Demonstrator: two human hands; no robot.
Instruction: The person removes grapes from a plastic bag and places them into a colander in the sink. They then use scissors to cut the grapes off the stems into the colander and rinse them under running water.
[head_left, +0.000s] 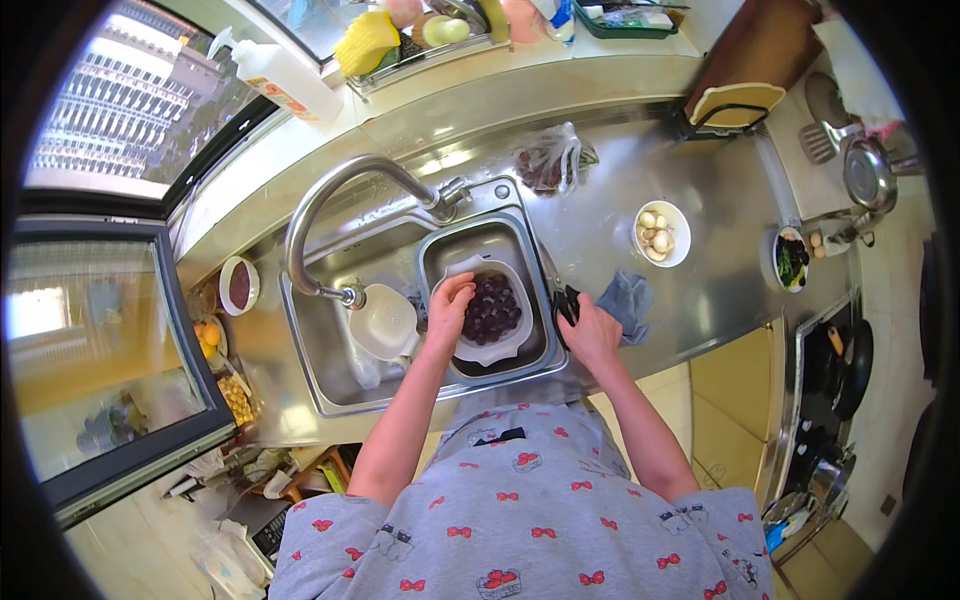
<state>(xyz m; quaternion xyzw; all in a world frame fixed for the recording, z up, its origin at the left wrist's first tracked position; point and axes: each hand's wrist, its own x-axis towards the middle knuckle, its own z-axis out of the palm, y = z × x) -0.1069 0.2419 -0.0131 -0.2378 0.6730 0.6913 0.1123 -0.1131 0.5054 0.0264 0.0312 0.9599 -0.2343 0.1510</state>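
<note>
Dark purple grapes fill a white scalloped bowl, which sits inside a grey-rimmed basin in the right part of the sink. My left hand reaches over the bowl's left side, its fingers bent and pressed together beside the grapes. Whatever its fingertips pinch, if anything, is hidden. To the right of the basin, my right hand is closed round the black handles of what look like scissors; the blades do not show. A blue-grey cloth lies just beyond that hand.
A curved faucet arches over the left sink bowl, where a white strainer lies. A plastic bag of dark contents rests behind the basin. On the right counter stand a white bowl of mushrooms and another bowl with greens.
</note>
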